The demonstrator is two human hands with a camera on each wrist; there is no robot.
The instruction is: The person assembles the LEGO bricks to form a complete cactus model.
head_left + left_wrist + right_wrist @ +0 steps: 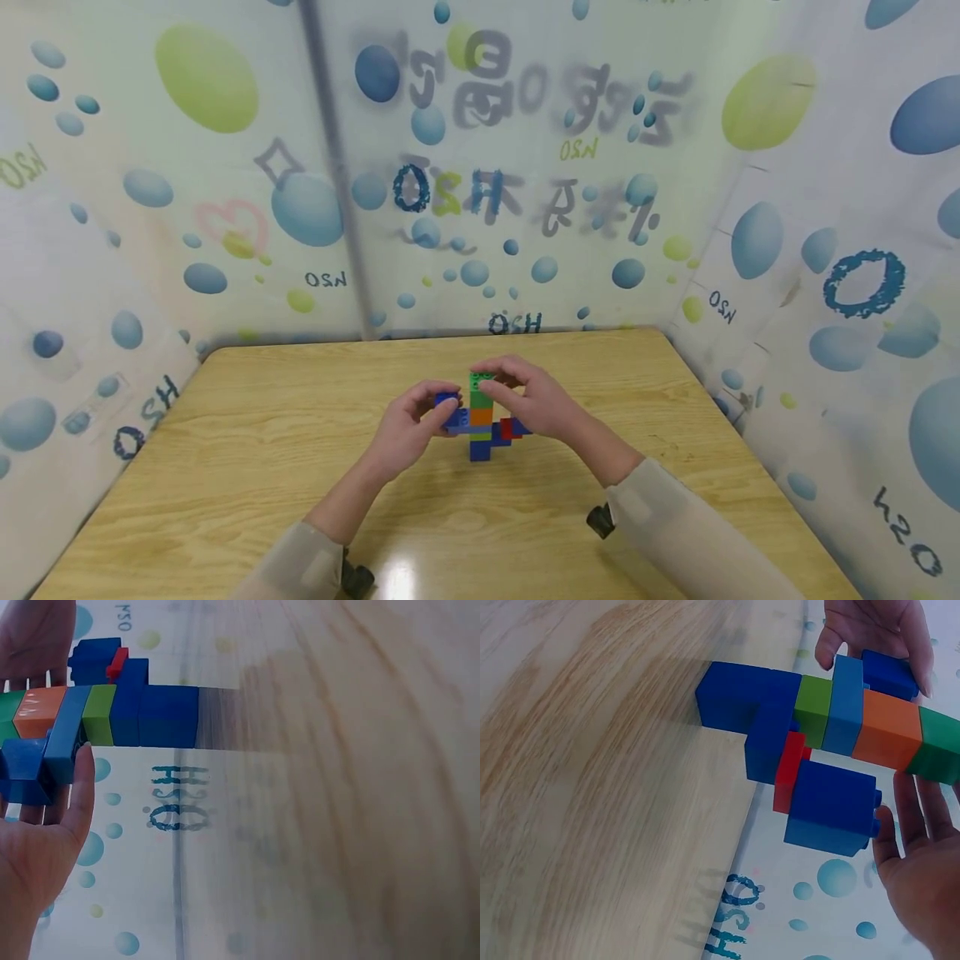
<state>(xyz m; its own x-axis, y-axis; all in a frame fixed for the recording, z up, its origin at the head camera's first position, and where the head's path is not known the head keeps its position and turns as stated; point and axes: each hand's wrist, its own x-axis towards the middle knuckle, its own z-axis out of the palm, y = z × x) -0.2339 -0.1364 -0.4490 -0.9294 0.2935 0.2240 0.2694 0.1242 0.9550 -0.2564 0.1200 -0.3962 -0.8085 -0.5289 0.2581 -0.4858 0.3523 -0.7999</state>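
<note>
A tower of toy building blocks stands upright on the wooden table (247,467), in front of the person. From its blue bottom block (735,694) it rises through a lime block (813,711), a light blue block (845,705) and an orange block (887,729) to a green block (482,392). The left hand (405,429) grips the dark blue block (26,772) on the left arm, thumb in front. At the top, the right hand (536,396) pinches the green block, its lower fingers beside the studs of a right-side blue block (831,802).
On the right side a thin red block (788,772) sits between blue blocks. Walls of printed sheeting (480,275) stand behind the table and along both sides. A small black device (600,521) is strapped at the right wrist, another (357,578) at the left.
</note>
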